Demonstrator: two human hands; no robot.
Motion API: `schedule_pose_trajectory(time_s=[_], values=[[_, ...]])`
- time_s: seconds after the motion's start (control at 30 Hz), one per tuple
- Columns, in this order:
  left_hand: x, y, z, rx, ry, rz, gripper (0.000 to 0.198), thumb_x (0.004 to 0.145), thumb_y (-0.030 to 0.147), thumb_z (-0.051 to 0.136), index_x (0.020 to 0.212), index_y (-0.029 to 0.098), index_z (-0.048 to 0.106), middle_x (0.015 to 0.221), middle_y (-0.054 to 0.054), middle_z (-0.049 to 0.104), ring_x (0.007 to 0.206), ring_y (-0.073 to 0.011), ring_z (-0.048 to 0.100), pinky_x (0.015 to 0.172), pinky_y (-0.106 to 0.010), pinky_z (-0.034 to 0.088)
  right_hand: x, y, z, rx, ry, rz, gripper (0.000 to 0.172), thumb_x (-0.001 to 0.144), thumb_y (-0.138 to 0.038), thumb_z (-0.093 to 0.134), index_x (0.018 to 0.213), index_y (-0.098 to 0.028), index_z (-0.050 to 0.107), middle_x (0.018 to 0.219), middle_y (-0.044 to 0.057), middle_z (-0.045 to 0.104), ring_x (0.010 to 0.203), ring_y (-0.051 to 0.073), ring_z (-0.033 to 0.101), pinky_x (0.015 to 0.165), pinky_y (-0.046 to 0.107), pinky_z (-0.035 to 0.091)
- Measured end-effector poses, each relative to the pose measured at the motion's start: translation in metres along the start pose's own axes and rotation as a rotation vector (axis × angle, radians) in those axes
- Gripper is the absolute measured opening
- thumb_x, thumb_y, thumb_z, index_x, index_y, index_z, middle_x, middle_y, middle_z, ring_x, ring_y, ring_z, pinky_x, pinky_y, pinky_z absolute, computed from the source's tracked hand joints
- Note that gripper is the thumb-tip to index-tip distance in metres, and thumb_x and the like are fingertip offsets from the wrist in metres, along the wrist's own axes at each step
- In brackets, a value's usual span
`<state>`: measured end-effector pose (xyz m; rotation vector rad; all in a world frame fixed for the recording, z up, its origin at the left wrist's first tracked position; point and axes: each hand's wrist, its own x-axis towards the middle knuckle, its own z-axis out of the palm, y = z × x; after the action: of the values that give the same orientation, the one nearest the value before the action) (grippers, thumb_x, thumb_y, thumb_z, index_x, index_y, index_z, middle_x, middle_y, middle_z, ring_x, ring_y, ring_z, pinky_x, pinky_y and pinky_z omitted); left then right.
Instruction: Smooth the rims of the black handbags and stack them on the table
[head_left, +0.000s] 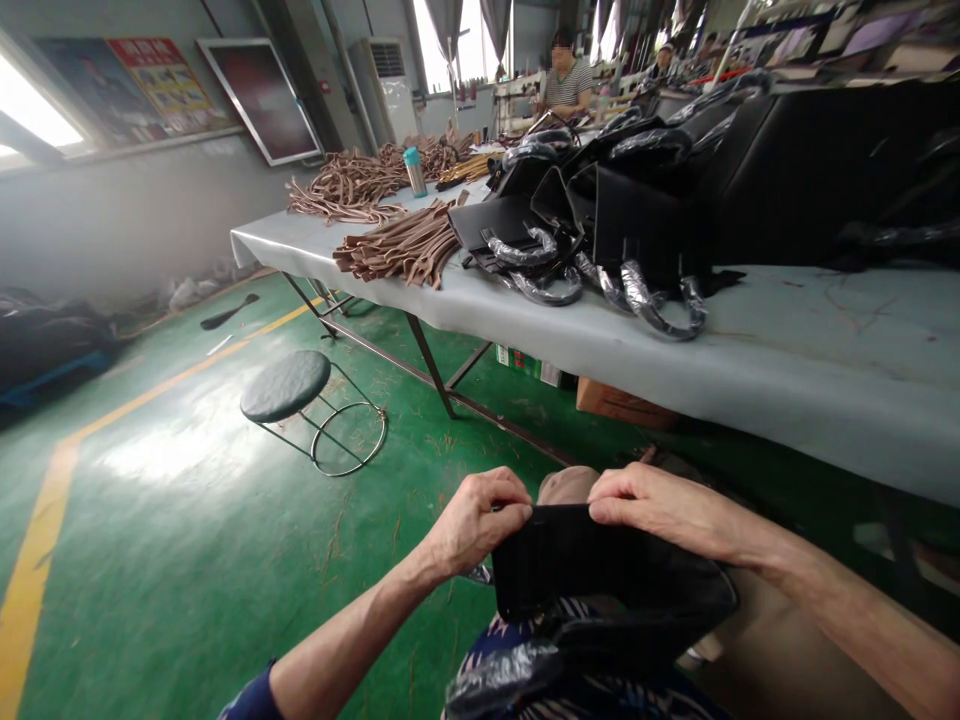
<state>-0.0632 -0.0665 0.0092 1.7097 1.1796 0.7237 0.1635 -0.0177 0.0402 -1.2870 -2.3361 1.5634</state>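
A black leather bag [592,570] rests on my lap at the bottom of the view, its plastic-wrapped handle [502,675] hanging toward me. My left hand [480,520] pinches the bag's upper edge at its left corner, fingers closed on the leather. My right hand [660,510] grips the same edge further right, fingers curled over it. Both hands hold the edge taut between them above my knee.
A long grey table [787,350] runs along the right, carrying black bags with wrapped handles [600,230], piles of brown straps [405,245] and a teal bottle [413,170]. A round stool [289,385] stands on the green floor. Cardboard boxes [619,405] sit under the table. A person sits at the far end.
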Motion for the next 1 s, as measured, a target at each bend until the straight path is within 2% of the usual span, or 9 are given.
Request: schedule_pose_trajectory(time_s=[0.07, 0.17, 0.33, 0.47, 0.67, 0.77, 0.87, 0.93, 1.0], values=[[0.0, 0.0, 0.0, 0.005, -0.001, 0.0, 0.014, 0.076, 0.014, 0.05, 0.067, 0.012, 0.06, 0.076, -0.002, 0.056, 0.074, -0.0116, 0.052, 0.067, -0.02, 0.038, 0.005, -0.004, 0.007, 0.07, 0.058, -0.014, 0.021, 0.073, -0.03, 0.05, 0.062, -0.017, 0.063, 0.069, -0.001, 0.062, 0.067, 0.014, 0.053, 0.06, 0.023, 0.037], [0.001, -0.001, 0.0, 0.004, 0.004, -0.002, 0.014, 0.076, 0.013, 0.05, 0.066, 0.012, 0.06, 0.076, -0.002, 0.056, 0.075, -0.0114, 0.052, 0.068, -0.02, 0.038, 0.014, 0.0, 0.013, 0.21, 0.15, 0.084, 0.015, 0.067, -0.027, 0.055, 0.064, -0.016, 0.065, 0.06, -0.002, 0.059, 0.061, 0.012, 0.051, 0.058, 0.023, 0.036], [0.0, -0.003, -0.001, -0.007, -0.002, -0.003, 0.015, 0.076, 0.013, 0.05, 0.065, 0.013, 0.059, 0.076, -0.002, 0.055, 0.074, -0.011, 0.051, 0.066, -0.019, 0.037, 0.022, 0.012, 0.011, 0.408, 0.252, 0.136, 0.013, 0.063, -0.027, 0.059, 0.06, -0.015, 0.063, 0.053, -0.003, 0.057, 0.052, 0.009, 0.046, 0.053, 0.022, 0.033], [0.0, -0.003, -0.001, -0.01, 0.008, -0.018, 0.015, 0.076, 0.013, 0.05, 0.064, 0.013, 0.059, 0.075, -0.001, 0.054, 0.073, -0.0106, 0.051, 0.065, -0.019, 0.036, 0.022, 0.012, 0.01, 0.527, 0.354, 0.154, 0.015, 0.06, -0.03, 0.063, 0.059, -0.015, 0.062, 0.049, -0.004, 0.053, 0.048, 0.007, 0.043, 0.049, 0.022, 0.031], [0.001, -0.003, -0.001, -0.017, 0.004, -0.023, 0.015, 0.075, 0.013, 0.049, 0.064, 0.013, 0.059, 0.075, -0.001, 0.054, 0.073, -0.01, 0.051, 0.065, -0.019, 0.036, 0.024, 0.011, 0.004, 0.536, 0.388, 0.105, 0.027, 0.062, -0.044, 0.062, 0.061, -0.016, 0.06, 0.057, 0.0, 0.061, 0.051, 0.01, 0.05, 0.052, 0.024, 0.037], [0.0, -0.004, -0.002, -0.013, 0.011, -0.022, 0.014, 0.075, 0.012, 0.05, 0.064, 0.012, 0.059, 0.075, -0.001, 0.054, 0.073, -0.0098, 0.05, 0.065, -0.018, 0.036, 0.027, 0.019, -0.008, 0.222, 0.442, 0.176, 0.036, 0.067, -0.05, 0.056, 0.052, -0.018, 0.055, 0.05, 0.001, 0.058, 0.049, 0.011, 0.049, 0.051, 0.026, 0.036], [0.0, -0.007, -0.002, -0.008, 0.029, -0.025, 0.014, 0.075, 0.012, 0.049, 0.065, 0.012, 0.059, 0.075, -0.001, 0.054, 0.073, -0.0098, 0.05, 0.065, -0.019, 0.036, 0.027, 0.03, -0.019, -0.391, 0.528, 0.296, 0.039, 0.071, -0.053, 0.052, 0.051, -0.019, 0.057, 0.061, 0.005, 0.063, 0.059, 0.019, 0.057, 0.054, 0.03, 0.037], [0.0, -0.008, -0.002, -0.01, 0.038, -0.026, 0.014, 0.075, 0.012, 0.049, 0.065, 0.012, 0.059, 0.075, -0.001, 0.054, 0.073, -0.0099, 0.05, 0.066, -0.019, 0.036, 0.024, 0.036, -0.022, -0.698, 0.611, 0.275, 0.03, 0.076, -0.046, 0.051, 0.074, -0.019, 0.065, 0.095, 0.009, 0.066, 0.075, 0.024, 0.06, 0.059, 0.032, 0.04], [0.0, -0.008, -0.002, -0.013, 0.044, -0.027, 0.014, 0.075, 0.012, 0.049, 0.064, 0.013, 0.058, 0.075, -0.001, 0.054, 0.073, -0.01, 0.05, 0.066, -0.019, 0.036, 0.018, 0.038, -0.021, -0.827, 0.701, 0.229, 0.029, 0.082, -0.031, 0.045, 0.105, -0.019, 0.059, 0.12, 0.01, 0.055, 0.082, 0.024, 0.061, 0.061, 0.033, 0.041]])
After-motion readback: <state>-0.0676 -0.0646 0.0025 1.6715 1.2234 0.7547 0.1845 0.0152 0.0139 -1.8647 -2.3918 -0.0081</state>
